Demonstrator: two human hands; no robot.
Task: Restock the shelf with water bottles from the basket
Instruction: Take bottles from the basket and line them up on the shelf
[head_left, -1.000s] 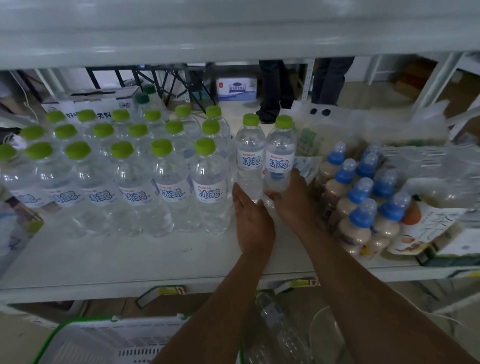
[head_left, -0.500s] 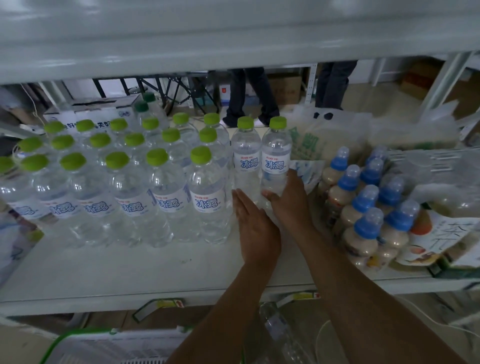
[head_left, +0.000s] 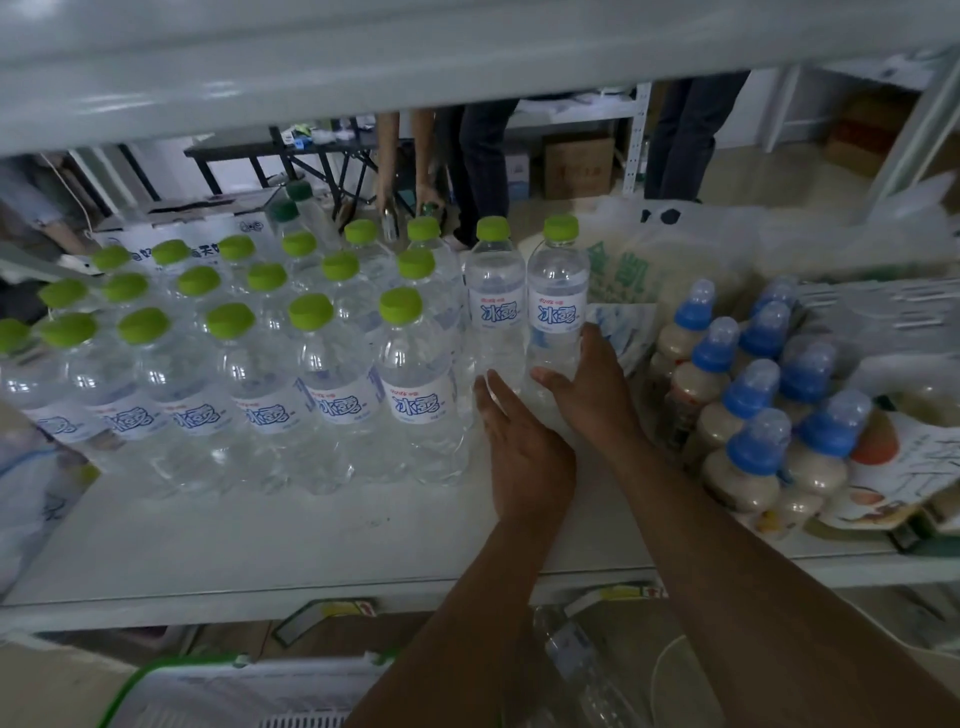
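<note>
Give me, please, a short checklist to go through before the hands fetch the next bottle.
1. Two end bottles upright: ok. The left bottle and the right bottle both stand straight.
2. Right hand off the right bottle: not ok. Its thumb and fingers lie round the lower part.
3. Left hand free: ok. Its fingers are straight and it holds nothing.
4. Room on the shelf: ok. There is bare surface in front of the rows.
5. Bottles left in the basket: cannot tell. Only its edge shows.
</note>
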